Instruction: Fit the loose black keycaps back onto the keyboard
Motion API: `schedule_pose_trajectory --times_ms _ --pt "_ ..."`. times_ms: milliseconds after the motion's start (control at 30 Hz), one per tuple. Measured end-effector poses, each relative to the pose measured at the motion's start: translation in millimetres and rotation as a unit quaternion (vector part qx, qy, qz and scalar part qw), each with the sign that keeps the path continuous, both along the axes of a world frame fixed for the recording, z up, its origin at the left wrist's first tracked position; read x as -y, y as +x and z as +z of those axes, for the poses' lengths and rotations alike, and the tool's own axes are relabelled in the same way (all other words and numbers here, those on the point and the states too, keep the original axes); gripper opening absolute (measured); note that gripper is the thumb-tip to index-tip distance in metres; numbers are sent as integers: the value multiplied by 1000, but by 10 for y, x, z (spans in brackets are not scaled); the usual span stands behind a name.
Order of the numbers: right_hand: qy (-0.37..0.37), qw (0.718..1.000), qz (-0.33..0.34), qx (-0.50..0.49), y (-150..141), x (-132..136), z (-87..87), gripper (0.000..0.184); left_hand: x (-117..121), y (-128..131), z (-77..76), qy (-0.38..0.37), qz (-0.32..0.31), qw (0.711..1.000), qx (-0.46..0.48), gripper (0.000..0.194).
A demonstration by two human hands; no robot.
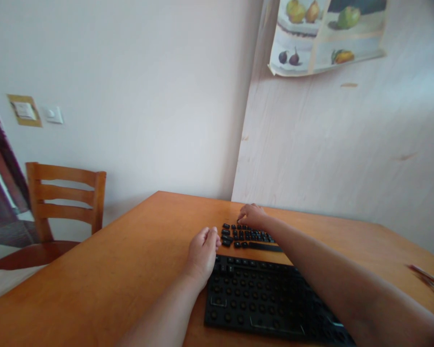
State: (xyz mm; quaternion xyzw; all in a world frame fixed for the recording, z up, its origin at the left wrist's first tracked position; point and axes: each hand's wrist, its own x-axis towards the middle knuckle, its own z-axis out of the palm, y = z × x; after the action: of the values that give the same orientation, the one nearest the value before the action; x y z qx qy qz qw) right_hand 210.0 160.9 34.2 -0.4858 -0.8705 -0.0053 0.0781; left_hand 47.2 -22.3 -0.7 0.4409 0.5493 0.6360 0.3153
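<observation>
A black keyboard (264,294) lies on the wooden table with most of its key positions bare. A few caps remain in its upper left part. Behind it, loose black keycaps (241,235) are laid out in rows, with a long spacebar (265,246) at the front. My left hand (203,250) is closed beside the keyboard's upper left corner, close to the left end of the rows; whatever is in its fingers is hidden. Over the back row, my right hand (252,215) pinches a small dark keycap (238,221). My right forearm covers part of the keyboard and the rows' right end.
The wooden table (130,270) meets the wall at the back. A wooden chair (67,197) stands to the left. Thin pencil-like sticks (428,278) lie near the right edge. Fruit paintings (325,38) hang on a pale board, and switches (53,114) are on the wall.
</observation>
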Motion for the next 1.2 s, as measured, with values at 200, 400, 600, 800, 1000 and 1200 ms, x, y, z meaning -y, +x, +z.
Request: schedule_pose_trajectory --times_ms 200,400,600,800,1000,1200 --pt "1 1000 11 -2 -18 -10 -2 16 -4 -2 -3 -4 -3 1000 -8 34" --pt "-3 1000 15 -1 -38 -47 -24 14 -14 -3 -21 -4 -7 1000 -11 35" --pt "14 1000 15 -20 -43 2 -15 14 -9 -2 -18 -3 -7 1000 -9 34" --pt "32 997 47 -55 23 256 131 16 10 8 13 -2 -4 1000 -13 34" --pt "21 985 125 -117 211 764 228 16 -17 -7 -4 1 -2 1000 -22 34" --pt "16 970 195 -143 347 1397 234 13 -51 -28 -51 9 0 998 -59 37"
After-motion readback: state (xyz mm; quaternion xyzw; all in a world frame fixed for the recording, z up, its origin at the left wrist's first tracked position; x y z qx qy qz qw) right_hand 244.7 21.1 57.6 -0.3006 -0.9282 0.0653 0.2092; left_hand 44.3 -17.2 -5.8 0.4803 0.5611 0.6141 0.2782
